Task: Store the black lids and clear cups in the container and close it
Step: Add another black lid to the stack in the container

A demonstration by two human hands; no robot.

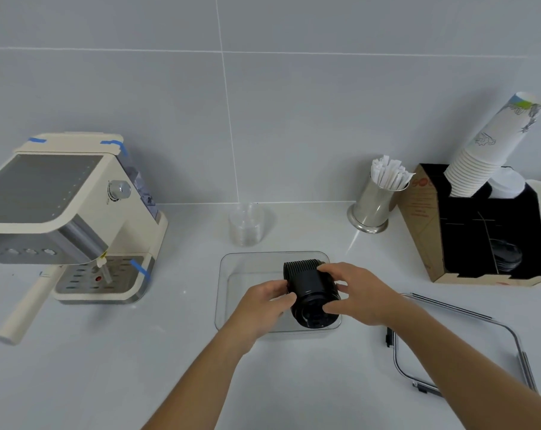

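A stack of black lids [311,290] lies on its side over the clear rectangular container [229,274] at the counter's middle. My left hand [267,301] grips the stack's left side and my right hand [354,293] grips its right side and top. Behind the container stands a stack of clear cups [246,225], upright near the wall. The container's clear lid [458,346], with dark clips, lies flat on the counter to the right of my right forearm.
A cream espresso machine [67,212] stands at the left. At the right are a steel cup of wrapped straws [376,200] and a cardboard organiser [483,231] holding paper cups [486,150] and more black lids [508,256].
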